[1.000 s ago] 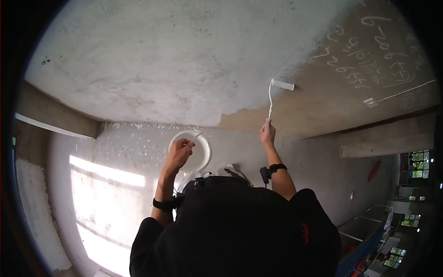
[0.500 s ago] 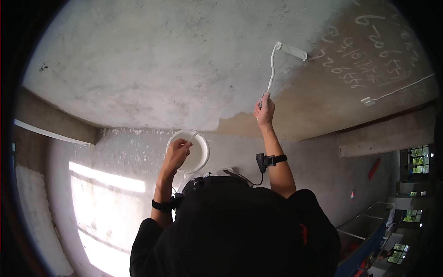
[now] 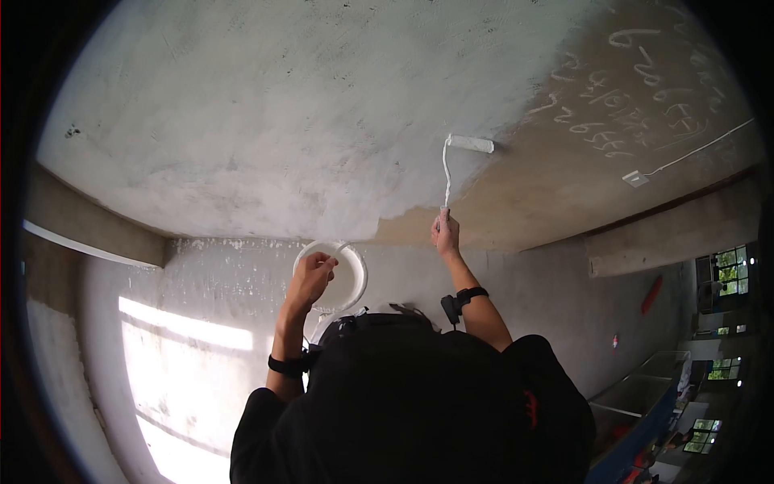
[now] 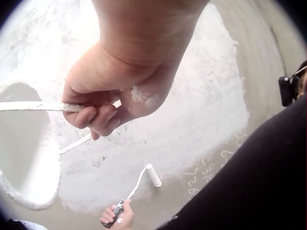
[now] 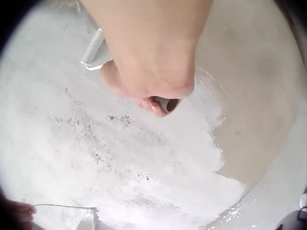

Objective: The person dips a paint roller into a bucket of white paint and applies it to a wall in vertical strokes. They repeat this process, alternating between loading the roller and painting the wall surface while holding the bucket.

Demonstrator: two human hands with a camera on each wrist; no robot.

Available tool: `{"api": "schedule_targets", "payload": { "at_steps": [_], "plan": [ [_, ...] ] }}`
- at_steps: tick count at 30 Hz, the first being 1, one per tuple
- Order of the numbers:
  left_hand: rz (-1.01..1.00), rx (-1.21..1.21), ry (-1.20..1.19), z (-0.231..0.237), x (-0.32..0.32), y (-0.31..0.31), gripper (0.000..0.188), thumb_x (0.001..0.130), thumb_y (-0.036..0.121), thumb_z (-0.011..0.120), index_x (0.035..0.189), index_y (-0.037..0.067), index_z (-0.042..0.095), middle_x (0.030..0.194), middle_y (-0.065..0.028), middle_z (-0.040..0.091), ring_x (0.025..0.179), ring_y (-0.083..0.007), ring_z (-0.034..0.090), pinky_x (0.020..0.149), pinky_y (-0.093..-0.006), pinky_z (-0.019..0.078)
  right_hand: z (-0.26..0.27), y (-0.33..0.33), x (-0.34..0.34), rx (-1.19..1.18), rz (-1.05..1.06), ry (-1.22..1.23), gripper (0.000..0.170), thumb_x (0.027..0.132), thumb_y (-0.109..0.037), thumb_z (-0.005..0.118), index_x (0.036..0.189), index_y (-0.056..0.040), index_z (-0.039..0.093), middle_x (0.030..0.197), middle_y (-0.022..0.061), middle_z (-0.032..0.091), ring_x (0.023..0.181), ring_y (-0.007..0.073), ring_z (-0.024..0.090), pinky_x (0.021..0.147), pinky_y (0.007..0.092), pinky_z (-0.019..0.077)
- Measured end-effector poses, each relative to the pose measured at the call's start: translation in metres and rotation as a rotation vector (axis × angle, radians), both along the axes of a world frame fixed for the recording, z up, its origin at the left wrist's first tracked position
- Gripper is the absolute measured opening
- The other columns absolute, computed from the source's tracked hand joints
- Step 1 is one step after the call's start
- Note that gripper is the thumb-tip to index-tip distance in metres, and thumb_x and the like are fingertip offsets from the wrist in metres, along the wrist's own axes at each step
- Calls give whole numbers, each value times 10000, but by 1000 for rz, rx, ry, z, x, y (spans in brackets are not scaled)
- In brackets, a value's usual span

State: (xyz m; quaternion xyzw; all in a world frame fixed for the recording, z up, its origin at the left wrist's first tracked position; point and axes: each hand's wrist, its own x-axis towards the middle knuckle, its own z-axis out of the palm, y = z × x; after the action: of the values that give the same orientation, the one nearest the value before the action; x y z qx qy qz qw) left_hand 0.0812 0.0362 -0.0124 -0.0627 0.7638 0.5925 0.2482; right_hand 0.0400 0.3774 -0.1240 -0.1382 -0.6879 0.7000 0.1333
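The right hand (image 3: 446, 232) grips the roller (image 3: 471, 143) by its dark handle, fingers wrapped round it, with the bent, paint-coated rod rising to the sleeve. The roller is at the wall (image 3: 282, 105), its far end near the ragged edge where the white coat meets bare brown. In the right wrist view, the forearm and hand hide much of the tool, so only the sleeve and a bit of rod show.

The left hand (image 3: 313, 278) has its fingers curled round the bail (image 4: 33, 106) of the white bucket (image 3: 363, 278), which hangs beneath, just off the foot of the wall; the hand covers part of its rim. Dried white smears mark the heel of that palm.

On the brown part of the wall, chalky writing (image 3: 617, 101) spreads to the right of the roller, and beyond it sit a white socket (image 3: 635, 178) and its cord (image 3: 701, 148), both well apart from the tool. White spatters lie along the floor (image 3: 532, 298) by the wall. A sunlit patch (image 3: 185, 403) spreads to the left; on the right, a red object (image 3: 651, 295) lies on the floor, with windows (image 3: 732, 270) farther off.
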Motion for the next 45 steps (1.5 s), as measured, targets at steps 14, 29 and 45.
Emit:
{"api": "schedule_targets", "payload": {
  "at_steps": [14,29,45],
  "plan": [
    [-36,18,3,2,-3,5,237,916,199,561,943,-26,631,663,-36,565,558,-91,488,505,-245,381,153,-1,-38,-41,74,192,498,990,-534,372,745,-104,425,518,-17,379,408,78,344,395,247,294],
    [-18,85,-43,-8,-6,-3,194,918,186,567,924,2,630,625,-8,540,517,-70,462,459,-226,356,363,19,-60,-54,-47,412,484,927,-530,536,694,-107,492,539,-4,457,439,81,417,419,234,316],
    [97,154,8,-8,-12,-13,187,902,135,582,936,-47,607,617,-16,497,499,-79,426,437,-233,329,522,19,-85,-82,-57,546,508,901,-544,567,665,-99,499,535,-14,462,436,76,418,413,235,335]
  ]
}}
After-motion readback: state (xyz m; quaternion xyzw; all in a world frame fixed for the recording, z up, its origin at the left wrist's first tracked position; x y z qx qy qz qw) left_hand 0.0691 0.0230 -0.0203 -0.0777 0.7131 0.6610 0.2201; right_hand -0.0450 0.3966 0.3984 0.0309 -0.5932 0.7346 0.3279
